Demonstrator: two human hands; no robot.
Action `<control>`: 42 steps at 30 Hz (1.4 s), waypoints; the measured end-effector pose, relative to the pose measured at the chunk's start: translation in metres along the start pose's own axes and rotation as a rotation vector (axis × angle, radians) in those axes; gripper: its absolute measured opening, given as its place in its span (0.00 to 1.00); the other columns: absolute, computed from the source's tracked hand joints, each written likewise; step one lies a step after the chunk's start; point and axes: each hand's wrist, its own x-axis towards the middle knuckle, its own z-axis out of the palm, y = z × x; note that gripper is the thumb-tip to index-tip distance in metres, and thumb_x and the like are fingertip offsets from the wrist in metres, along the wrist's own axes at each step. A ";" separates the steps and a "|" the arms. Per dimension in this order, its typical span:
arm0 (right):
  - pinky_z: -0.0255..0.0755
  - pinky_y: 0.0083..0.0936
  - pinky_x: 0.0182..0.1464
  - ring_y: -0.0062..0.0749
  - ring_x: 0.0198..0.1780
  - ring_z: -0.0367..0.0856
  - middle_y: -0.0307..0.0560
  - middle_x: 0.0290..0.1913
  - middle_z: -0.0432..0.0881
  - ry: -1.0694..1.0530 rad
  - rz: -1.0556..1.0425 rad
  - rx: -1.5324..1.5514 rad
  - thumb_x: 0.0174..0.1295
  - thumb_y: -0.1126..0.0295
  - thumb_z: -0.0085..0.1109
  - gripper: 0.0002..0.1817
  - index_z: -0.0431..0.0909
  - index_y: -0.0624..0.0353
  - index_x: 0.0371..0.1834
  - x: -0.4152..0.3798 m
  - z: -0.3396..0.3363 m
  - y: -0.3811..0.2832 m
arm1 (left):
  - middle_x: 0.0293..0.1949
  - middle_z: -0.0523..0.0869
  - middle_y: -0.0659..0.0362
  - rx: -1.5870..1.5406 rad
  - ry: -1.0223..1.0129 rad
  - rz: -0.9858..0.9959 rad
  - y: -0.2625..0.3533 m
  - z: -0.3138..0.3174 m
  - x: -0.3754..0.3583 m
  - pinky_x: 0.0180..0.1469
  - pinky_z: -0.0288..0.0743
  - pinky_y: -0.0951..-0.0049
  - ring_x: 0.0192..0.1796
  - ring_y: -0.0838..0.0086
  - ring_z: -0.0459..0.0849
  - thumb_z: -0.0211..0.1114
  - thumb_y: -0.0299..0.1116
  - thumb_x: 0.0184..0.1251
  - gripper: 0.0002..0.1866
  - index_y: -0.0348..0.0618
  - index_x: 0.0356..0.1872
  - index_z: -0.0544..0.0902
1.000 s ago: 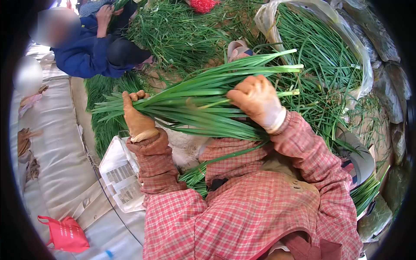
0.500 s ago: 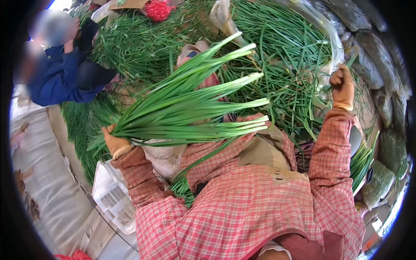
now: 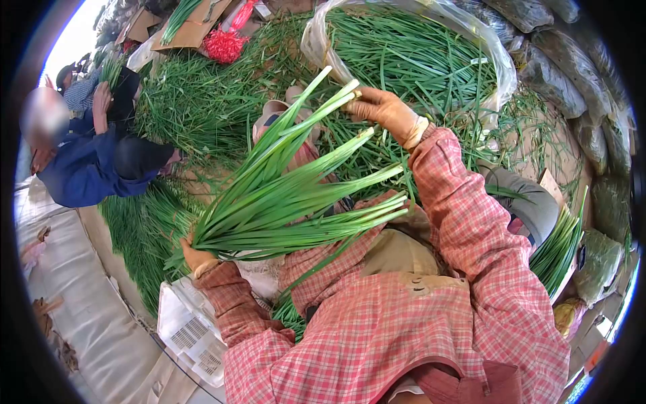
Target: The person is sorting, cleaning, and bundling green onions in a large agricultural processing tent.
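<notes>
A fanned bunch of garlic chives [image 3: 296,192], long flat green leaves with pale stem ends, spreads across my lap. My left hand [image 3: 197,257] is closed round the leafy end at the left. At the upper stem ends, my right hand [image 3: 389,116] pinches the pale tips of one clump with thumb and fingers. Both hands seem to wear tan gloves. Beyond them lies a clear plastic sheet [image 3: 506,91] with a large heap of loose chives [image 3: 417,57] inside its edge.
A co-worker in blue [image 3: 101,158] sits at the left, holding greens. Trimmed leaves [image 3: 202,114] litter the ground. Red twine [image 3: 225,46] lies by cardboard [image 3: 195,23]. Filled plastic bags [image 3: 558,71] line the right. A white printed sack [image 3: 192,330] is beside my left arm.
My right hand has left the plastic sheet's edge and come left to the stem ends of the bunch. My left hand still holds the leaves. The view has shifted slightly.
</notes>
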 end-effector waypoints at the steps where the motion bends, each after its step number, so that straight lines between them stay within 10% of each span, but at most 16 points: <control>1: 0.66 0.12 0.32 0.14 0.31 0.71 0.33 0.34 0.79 0.095 0.144 0.056 0.60 0.62 0.55 0.13 0.77 0.59 0.42 -0.007 0.002 -0.018 | 0.34 0.82 0.54 -0.020 -0.011 0.004 -0.011 0.002 0.003 0.37 0.72 0.73 0.35 0.70 0.79 0.53 0.25 0.59 0.08 0.36 0.39 0.71; 5: 0.59 0.12 0.26 0.14 0.21 0.60 0.35 0.32 0.79 0.296 -0.036 0.428 0.60 0.66 0.53 0.09 0.78 0.58 0.35 -0.049 -0.061 -0.032 | 0.31 0.80 0.56 -0.515 -0.061 -0.244 -0.049 0.004 0.005 0.36 0.71 0.72 0.33 0.71 0.78 0.52 0.24 0.59 0.06 0.37 0.38 0.71; 7: 0.64 0.14 0.31 0.15 0.26 0.66 0.36 0.32 0.79 0.470 -0.121 0.313 0.58 0.66 0.55 0.09 0.78 0.60 0.37 -0.082 -0.114 -0.031 | 0.31 0.80 0.57 -0.095 0.000 -0.081 -0.030 0.003 -0.016 0.36 0.71 0.74 0.33 0.72 0.77 0.49 0.25 0.61 0.06 0.36 0.37 0.71; 10: 0.70 0.31 0.45 0.37 0.40 0.76 0.43 0.38 0.80 0.488 -0.162 -1.485 0.46 0.68 0.62 0.16 0.77 0.52 0.42 -0.091 -0.087 -0.051 | 0.31 0.80 0.57 -0.109 0.011 -0.066 -0.029 0.007 -0.029 0.35 0.71 0.75 0.33 0.73 0.77 0.46 0.26 0.63 0.06 0.36 0.37 0.72; 15: 0.62 0.37 0.44 0.37 0.44 0.72 0.41 0.36 0.78 0.318 -0.172 -1.587 0.48 0.49 0.57 0.22 0.78 0.52 0.40 -0.025 0.056 -0.074 | 0.31 0.80 0.56 -0.822 -0.049 -0.379 -0.036 0.018 -0.027 0.38 0.75 0.71 0.33 0.69 0.79 0.39 0.31 0.68 0.12 0.38 0.36 0.72; 23: 0.56 0.41 0.48 0.38 0.45 0.68 0.39 0.35 0.76 0.316 -0.317 -1.227 0.46 0.57 0.59 0.10 0.81 0.45 0.30 0.000 0.093 -0.038 | 0.33 0.79 0.58 -0.647 -0.002 -0.381 -0.019 0.010 -0.052 0.35 0.73 0.76 0.32 0.74 0.76 0.46 0.31 0.65 0.08 0.41 0.40 0.72; 25: 0.62 0.37 0.44 0.38 0.40 0.71 0.40 0.32 0.78 0.119 -0.346 -1.135 0.48 0.61 0.59 0.07 0.80 0.48 0.28 -0.017 0.094 -0.046 | 0.30 0.77 0.60 -0.722 0.005 -0.390 -0.032 0.012 -0.048 0.34 0.71 0.76 0.30 0.75 0.75 0.47 0.35 0.66 0.08 0.42 0.36 0.70; 30: 0.70 0.31 0.38 0.38 0.33 0.76 0.43 0.31 0.79 -0.675 -0.417 0.185 0.51 0.66 0.60 0.07 0.80 0.55 0.31 -0.072 0.083 -0.102 | 0.20 0.67 0.64 -1.030 0.076 -0.418 -0.033 0.020 -0.045 0.30 0.66 0.74 0.24 0.75 0.68 0.47 0.45 0.68 0.17 0.48 0.21 0.65; 32: 0.70 0.32 0.40 0.37 0.34 0.76 0.43 0.30 0.79 -0.428 -0.458 0.017 0.52 0.66 0.59 0.07 0.80 0.55 0.33 -0.065 0.074 -0.125 | 0.20 0.65 0.64 -1.070 0.106 -0.420 -0.027 0.022 -0.044 0.30 0.64 0.74 0.23 0.75 0.66 0.47 0.44 0.68 0.17 0.49 0.20 0.63; 35: 0.69 0.33 0.40 0.41 0.37 0.77 0.46 0.30 0.79 0.237 -0.470 -1.053 0.54 0.60 0.55 0.13 0.78 0.53 0.39 -0.008 0.079 -0.099 | 0.18 0.63 0.64 -1.144 0.178 -0.523 -0.009 0.019 -0.043 0.29 0.63 0.75 0.22 0.76 0.64 0.47 0.43 0.68 0.18 0.49 0.19 0.62; 37: 0.66 0.35 0.41 0.43 0.37 0.75 0.47 0.32 0.78 0.207 -0.383 -1.288 0.53 0.59 0.57 0.13 0.78 0.55 0.35 0.014 0.084 -0.079 | 0.17 0.61 0.64 -1.042 0.134 -0.411 -0.002 0.012 -0.043 0.29 0.62 0.75 0.23 0.75 0.63 0.47 0.43 0.68 0.19 0.50 0.17 0.60; 42: 0.68 0.30 0.35 0.44 0.32 0.76 0.49 0.28 0.77 0.364 -0.387 -0.917 0.55 0.66 0.57 0.09 0.76 0.59 0.34 0.012 0.068 -0.049 | 0.14 0.56 0.65 -1.464 0.194 -0.477 0.034 -0.001 -0.044 0.36 0.58 0.71 0.25 0.71 0.59 0.44 0.44 0.70 0.23 0.52 0.13 0.54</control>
